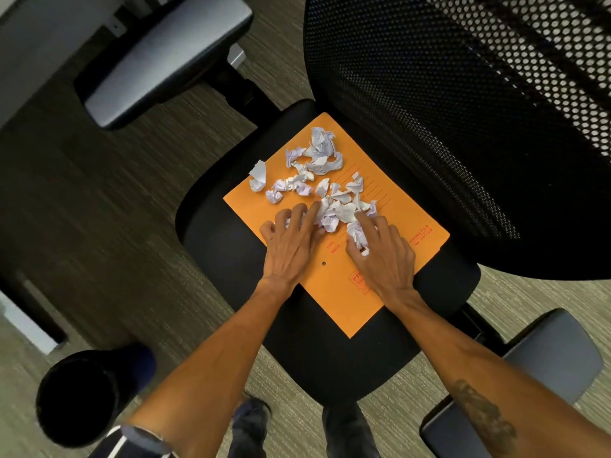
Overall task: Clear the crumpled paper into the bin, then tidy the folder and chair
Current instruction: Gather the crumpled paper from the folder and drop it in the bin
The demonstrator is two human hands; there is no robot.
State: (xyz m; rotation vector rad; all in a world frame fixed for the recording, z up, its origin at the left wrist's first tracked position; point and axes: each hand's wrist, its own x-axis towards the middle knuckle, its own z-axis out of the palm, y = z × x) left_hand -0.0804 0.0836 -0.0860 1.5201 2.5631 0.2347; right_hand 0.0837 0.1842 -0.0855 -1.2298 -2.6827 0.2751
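An orange folder (390, 259) lies flat on the black seat of an office chair (224, 246). Several crumpled white paper balls (317, 157) are scattered over the folder's far half. My left hand (291, 242) rests on the folder with fingers curled over paper scraps at the pile's left side. My right hand (383, 256) curls around a crumpled paper piece (357, 231) at the pile's right side. A black round bin (79, 395) stands on the floor at the lower left, its inside dark.
The chair's mesh backrest (463, 110) rises to the right of the seat. Grey armrests sit at the upper left (165, 57) and lower right (542, 365). My dark shoes (251, 421) show below the seat on striped carpet. A dark desk stands at the left.
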